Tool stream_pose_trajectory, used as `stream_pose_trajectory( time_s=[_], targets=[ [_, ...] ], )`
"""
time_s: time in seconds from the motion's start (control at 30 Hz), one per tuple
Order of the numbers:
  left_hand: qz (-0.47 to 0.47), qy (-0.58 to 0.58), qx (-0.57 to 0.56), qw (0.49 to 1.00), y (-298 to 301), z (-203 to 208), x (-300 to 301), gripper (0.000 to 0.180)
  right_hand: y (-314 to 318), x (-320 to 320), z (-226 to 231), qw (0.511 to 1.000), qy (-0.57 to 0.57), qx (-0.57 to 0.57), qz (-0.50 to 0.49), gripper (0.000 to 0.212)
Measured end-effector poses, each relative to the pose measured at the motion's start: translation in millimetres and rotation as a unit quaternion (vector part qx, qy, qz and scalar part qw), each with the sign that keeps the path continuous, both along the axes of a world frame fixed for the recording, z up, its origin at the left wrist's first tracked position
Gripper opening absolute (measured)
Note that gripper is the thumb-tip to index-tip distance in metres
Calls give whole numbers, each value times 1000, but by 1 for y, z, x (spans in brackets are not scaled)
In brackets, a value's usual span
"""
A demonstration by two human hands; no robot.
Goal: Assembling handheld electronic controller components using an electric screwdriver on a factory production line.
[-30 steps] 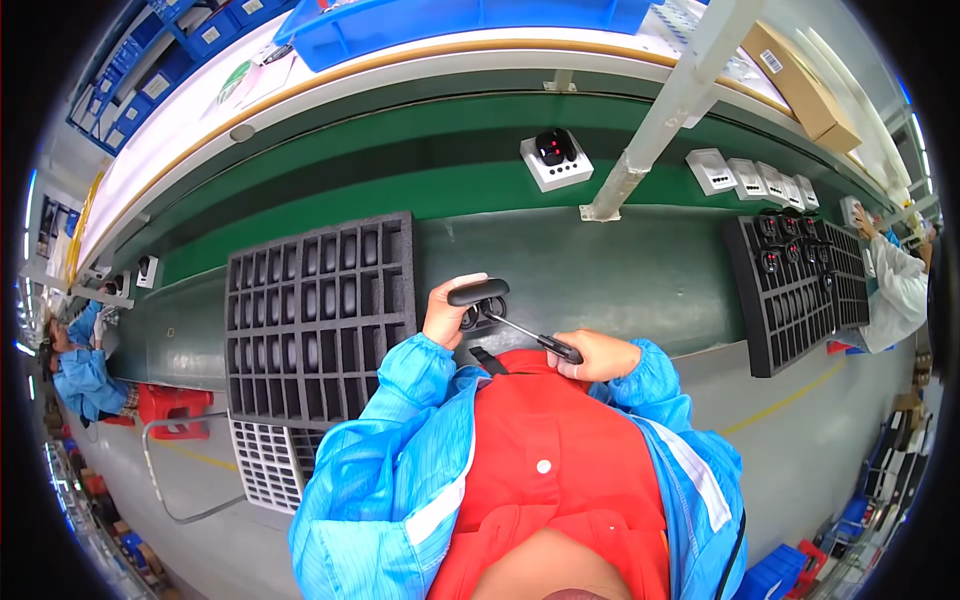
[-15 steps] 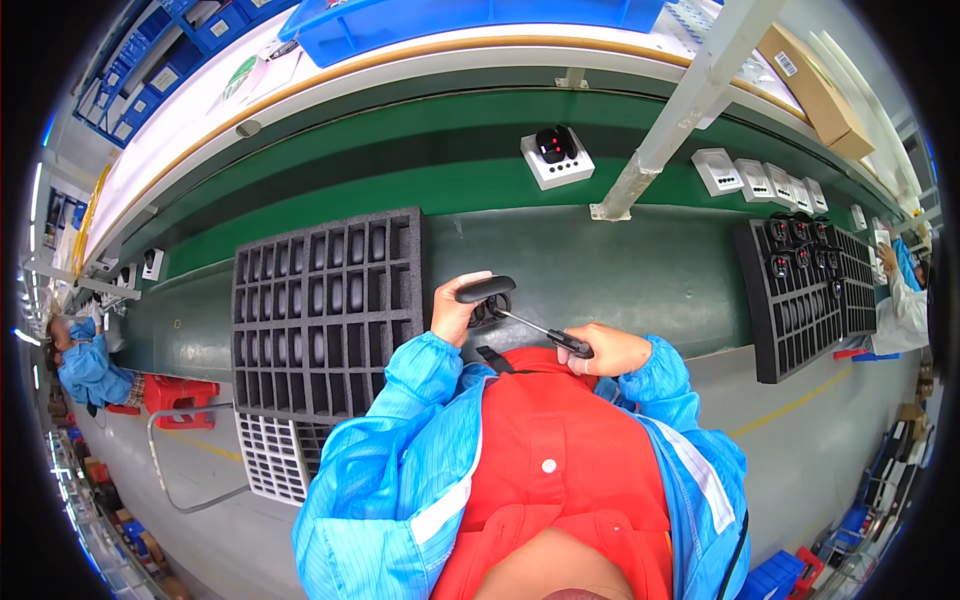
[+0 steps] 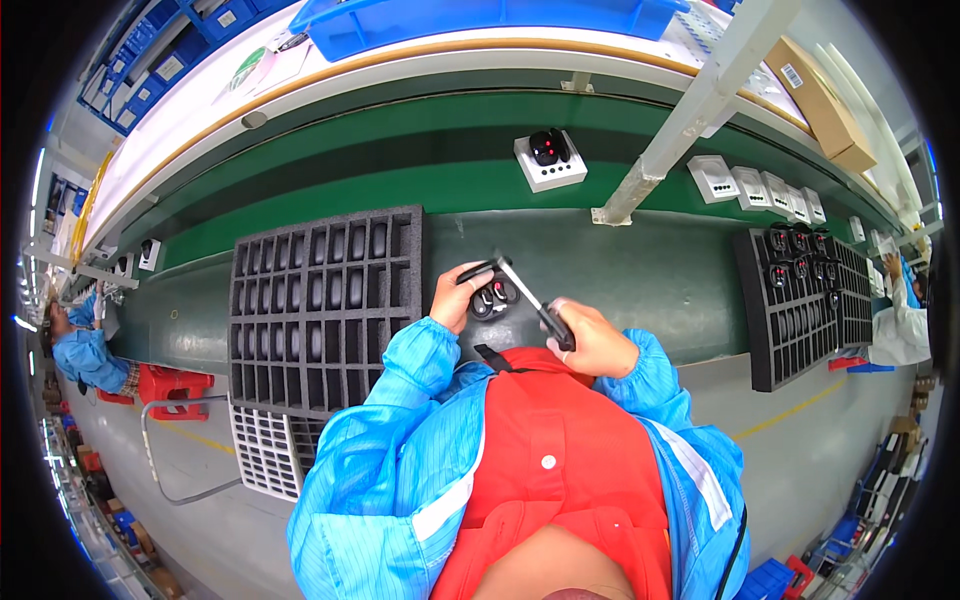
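Left hand [image 3: 450,303] grips open black case [image 3: 486,313]; right hand [image 3: 598,340] holds metal-shafted tool [image 3: 523,286].
Left fingers clamped on case, right ones around handle [image 3: 556,328]; tool tip by lid [image 3: 477,271].

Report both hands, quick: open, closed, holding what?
Left hand: closed on an open black case.
Right hand: closed around the black handle of a slim metal-shafted tool.

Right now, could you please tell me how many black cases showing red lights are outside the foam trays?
2: a black case at the left hand, and another case on a white stand left of the slanted post; others may be hidden toward the edges.
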State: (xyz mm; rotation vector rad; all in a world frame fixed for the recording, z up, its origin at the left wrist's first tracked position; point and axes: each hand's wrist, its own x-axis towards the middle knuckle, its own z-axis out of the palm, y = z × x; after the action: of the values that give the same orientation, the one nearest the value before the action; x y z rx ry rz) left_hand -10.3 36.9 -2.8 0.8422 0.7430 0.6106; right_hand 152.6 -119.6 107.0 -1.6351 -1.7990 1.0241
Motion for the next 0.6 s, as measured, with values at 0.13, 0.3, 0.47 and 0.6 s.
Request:
stream_pose_trajectory(
  time_s=[0.13,0.3,0.47,0.6],
  targets=[
    [-119,39,91,988,-5,-11,5,25,15,-2,-8,960,-118,218,-126,34],
    [-260,63,97,959,-17,-7,16,24,23,-1,-31,965,-197,128,-112,38],
    [-297,42,69,951,24,-6,-7,58,13,11,-52,960,-221,75,-157,39],
    [27,296,340,892,111,-51,-51,39,-1,39,-82,935,-249,6,-251,38]
  ],
)
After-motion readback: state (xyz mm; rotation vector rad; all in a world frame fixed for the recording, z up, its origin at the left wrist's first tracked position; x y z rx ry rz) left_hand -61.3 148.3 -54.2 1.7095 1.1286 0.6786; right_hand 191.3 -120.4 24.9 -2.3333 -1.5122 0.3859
